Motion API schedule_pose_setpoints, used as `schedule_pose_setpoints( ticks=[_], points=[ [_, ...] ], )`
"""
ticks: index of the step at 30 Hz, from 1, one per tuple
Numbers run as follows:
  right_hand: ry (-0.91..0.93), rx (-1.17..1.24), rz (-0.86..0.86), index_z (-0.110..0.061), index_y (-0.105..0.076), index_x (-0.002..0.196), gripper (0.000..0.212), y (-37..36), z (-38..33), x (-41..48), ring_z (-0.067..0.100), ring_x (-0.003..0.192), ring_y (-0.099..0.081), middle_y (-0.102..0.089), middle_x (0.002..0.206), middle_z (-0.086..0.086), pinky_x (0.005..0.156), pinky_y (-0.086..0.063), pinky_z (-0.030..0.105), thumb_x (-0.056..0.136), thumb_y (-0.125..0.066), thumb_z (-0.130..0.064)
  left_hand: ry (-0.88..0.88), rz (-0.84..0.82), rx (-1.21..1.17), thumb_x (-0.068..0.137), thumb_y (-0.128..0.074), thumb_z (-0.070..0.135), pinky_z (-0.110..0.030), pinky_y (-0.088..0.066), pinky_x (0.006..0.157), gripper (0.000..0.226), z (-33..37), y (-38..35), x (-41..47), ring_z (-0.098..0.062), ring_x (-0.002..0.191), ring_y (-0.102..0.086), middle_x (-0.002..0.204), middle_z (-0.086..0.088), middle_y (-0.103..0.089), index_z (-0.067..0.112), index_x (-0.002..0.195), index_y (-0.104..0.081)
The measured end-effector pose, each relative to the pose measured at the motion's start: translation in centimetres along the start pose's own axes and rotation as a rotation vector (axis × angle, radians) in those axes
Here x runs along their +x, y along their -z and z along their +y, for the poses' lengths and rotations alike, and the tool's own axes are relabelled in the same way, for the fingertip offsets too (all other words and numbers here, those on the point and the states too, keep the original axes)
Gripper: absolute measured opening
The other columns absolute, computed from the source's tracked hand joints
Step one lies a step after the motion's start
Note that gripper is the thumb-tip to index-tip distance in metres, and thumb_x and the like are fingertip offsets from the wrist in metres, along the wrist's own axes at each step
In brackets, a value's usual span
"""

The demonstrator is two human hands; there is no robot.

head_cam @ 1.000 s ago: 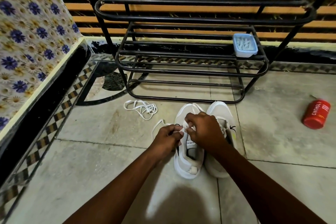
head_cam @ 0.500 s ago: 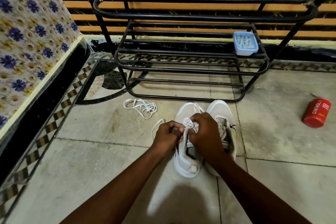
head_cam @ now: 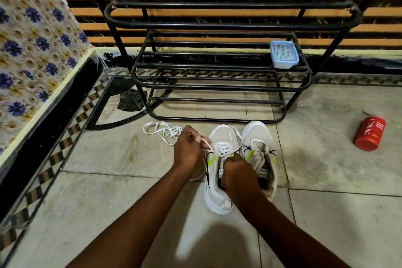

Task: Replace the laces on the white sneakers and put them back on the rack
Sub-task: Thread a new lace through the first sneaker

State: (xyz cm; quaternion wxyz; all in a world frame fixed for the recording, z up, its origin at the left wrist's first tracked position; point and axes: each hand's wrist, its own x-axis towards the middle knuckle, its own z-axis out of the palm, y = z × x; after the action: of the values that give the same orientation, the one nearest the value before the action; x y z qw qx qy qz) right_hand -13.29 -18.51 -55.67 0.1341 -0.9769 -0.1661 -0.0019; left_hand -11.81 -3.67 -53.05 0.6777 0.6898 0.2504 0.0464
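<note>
Head view: the left hand (head_cam: 188, 151) pinches the white lace (head_cam: 207, 143), which runs leftward from the eyelets of the half-laced sneaker (head_cam: 221, 135); the right hand (head_cam: 236, 169) grips that sneaker's upper just behind the lacing; toe toward the black rack (head_cam: 217, 88) — on the floor, the second sneaker (head_cam: 258, 137) just beside.

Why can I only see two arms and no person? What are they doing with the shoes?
The camera sits on the person's head and looks down, so you see only their arms; this is the only view. The left hand pinches the end of a white lace. The right hand grips the half-laced sneaker at its opening. The other sneaker stands beside it, showing no lace. On the floor also lie a loose lace and a red can. Behind stands a black rack with a small blue box on it.
</note>
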Motion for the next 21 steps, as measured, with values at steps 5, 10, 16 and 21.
schedule_pose_setpoints(
  ticks=[5, 10, 16, 21],
  points=[
    [-0.044, -0.054, 0.012, -0.002, -0.063, 0.062, 0.042, -0.5, 0.2, -0.1, 0.030, 0.037, -0.054, -0.057, 0.056, 0.013, 0.032, -0.041, 0.028, 0.029, -0.089, -0.007, -0.275, 0.005, -0.035, 0.102, -0.034, -0.005, -0.033, -0.046, 0.057, 0.026, 3.5, 1.9, 1.5, -0.015, 0.054, -0.051, 0.067, -0.002, -0.052, 0.014, 0.090, -0.047],
    [-0.028, -0.001, 0.034, -0.006, -0.055, 0.051, 0.046, 0.3, -0.1, -0.1, 0.030, 0.031, -0.050, -0.052, 0.048, 0.011, 0.028, -0.036, 0.026, 0.020, -0.088, -0.005, -0.851, -0.373, 1.134, 0.094, -0.055, 0.023, -0.040, -0.045, 0.068, 0.016, 0.2, 3.9, 2.3, -0.019, 0.087, -0.041, 0.095, 0.007, -0.051, 0.027, 0.098, -0.070],
    [-0.025, -0.007, 0.035, -0.006, -0.052, 0.050, 0.049, 0.7, -0.2, -0.3, 0.029, 0.030, -0.049, -0.050, 0.045, 0.010, 0.029, -0.034, 0.023, 0.017, -0.088, -0.004, -0.610, -0.101, 0.551, 0.095, -0.052, 0.025, -0.041, -0.048, 0.090, 0.019, 0.2, 3.1, 1.5, -0.016, 0.100, -0.059, 0.103, 0.008, -0.069, 0.017, 0.085, -0.066],
    [-0.038, -0.007, -0.004, -0.007, -0.053, 0.049, 0.049, 0.7, -0.3, -0.3, 0.029, 0.030, -0.049, -0.050, 0.045, 0.010, 0.029, -0.035, 0.022, 0.014, -0.087, -0.006, -0.230, -0.187, -0.140, 0.112, -0.040, 0.020, -0.035, -0.050, 0.061, 0.026, 2.6, 1.9, 0.8, -0.011, 0.054, -0.049, 0.067, 0.001, -0.047, 0.013, 0.087, -0.044]
  ],
)
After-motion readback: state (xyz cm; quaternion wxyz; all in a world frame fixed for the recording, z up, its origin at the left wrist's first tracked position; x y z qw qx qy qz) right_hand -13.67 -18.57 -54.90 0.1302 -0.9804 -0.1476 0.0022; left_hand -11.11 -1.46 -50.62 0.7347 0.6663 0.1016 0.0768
